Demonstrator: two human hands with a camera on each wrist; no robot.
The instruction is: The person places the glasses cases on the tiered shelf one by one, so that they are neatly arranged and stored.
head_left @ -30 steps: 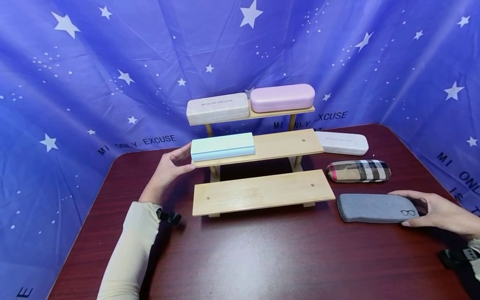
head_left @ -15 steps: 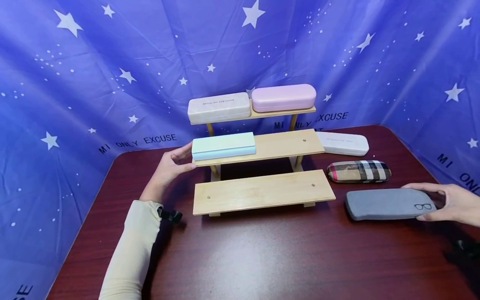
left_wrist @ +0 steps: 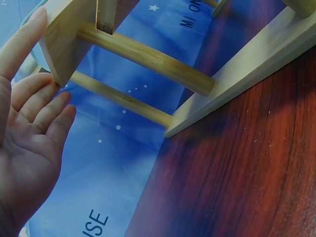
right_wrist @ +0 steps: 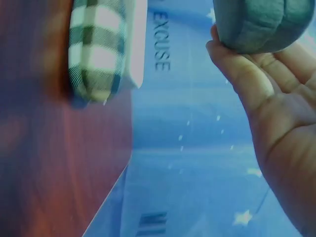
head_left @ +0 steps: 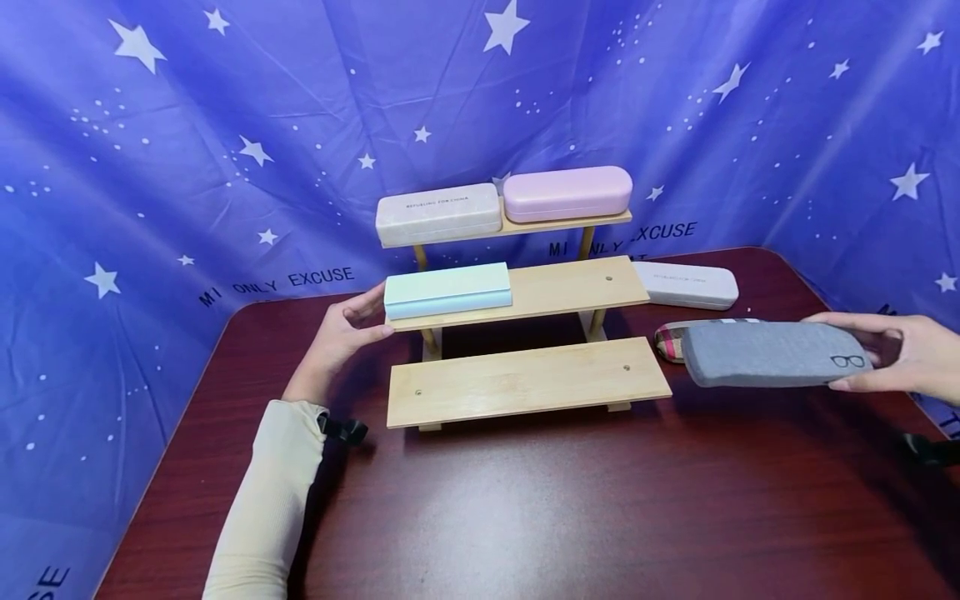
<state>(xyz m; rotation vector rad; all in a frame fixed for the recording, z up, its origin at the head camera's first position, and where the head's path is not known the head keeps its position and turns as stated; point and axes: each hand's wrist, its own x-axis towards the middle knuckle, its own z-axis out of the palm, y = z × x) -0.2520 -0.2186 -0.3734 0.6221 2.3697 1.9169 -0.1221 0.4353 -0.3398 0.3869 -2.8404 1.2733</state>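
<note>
My right hand point(head_left: 911, 354) grips the right end of a grey glasses case point(head_left: 772, 354) with a small spectacles print, thumb in front and fingers behind. The case is held above the table, its underside visible beside my fingers in the right wrist view. It partly hides a plaid glasses case point(head_left: 670, 340) behind it. My left hand point(head_left: 337, 337) rests against the left end of the wooden rack's middle shelf point(head_left: 570, 283), fingers mostly straight and thumb at the front corner. A mint-green glasses case point(head_left: 447, 292) lies on that shelf, close to the hand.
On the top shelf sit a pale marbled case point(head_left: 438, 215) and a pink case point(head_left: 567, 193). The bottom shelf point(head_left: 525, 383) is bare wood. Another white case point(head_left: 690, 286) lies on the dark red table point(head_left: 510, 508), right of the rack. A starry blue curtain point(head_left: 300, 125) hangs behind.
My right hand has lifted the grey glasses case off the table, first rightward, then up and back, so it now overlaps the plaid case. The left hand stays at the shelf end.
</note>
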